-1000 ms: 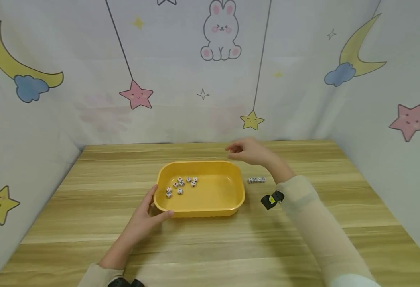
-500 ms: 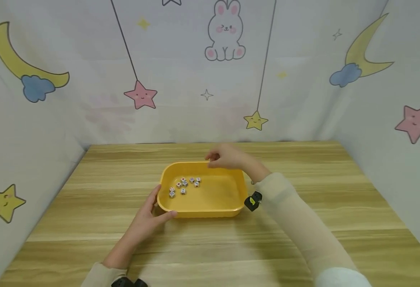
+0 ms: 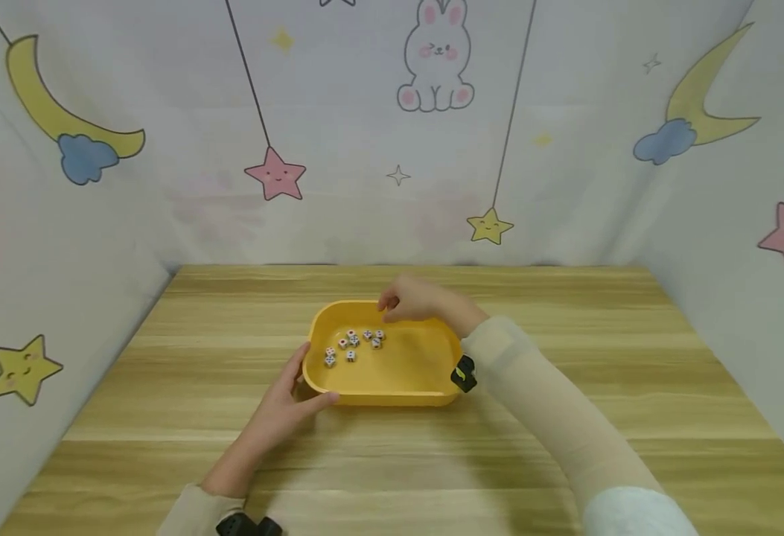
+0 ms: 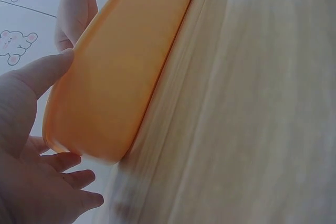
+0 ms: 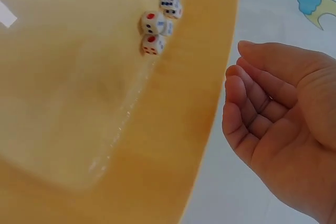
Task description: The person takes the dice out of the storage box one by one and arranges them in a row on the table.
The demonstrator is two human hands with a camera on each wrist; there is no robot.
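A yellow tray (image 3: 392, 398) stands on the table. Several white dice (image 3: 351, 356) with red and blue-black dots lie scattered in its left half. My left hand (image 3: 283, 402) holds the tray's near left corner, thumb at the front rim and fingers along the left side. In the left wrist view the left thumb (image 4: 50, 72) touches the rim. My right hand (image 3: 413, 299) hovers over the tray's back rim, fingers loosely curled. Nothing shows between its fingers in the right wrist view, where the dice (image 5: 153, 23) lie near the tray wall.
The wood-grain table (image 3: 566, 327) runs back to a white cloth backdrop (image 3: 338, 223) printed with stars, moons and a rabbit. Cloth also hangs at both sides. My right forearm (image 3: 552, 402) crosses the table right of the tray.
My right hand has moved left, from beyond the tray's right end to above its back rim. A row of dice right of the tray is now hidden by the forearm. The left hand keeps its hold.
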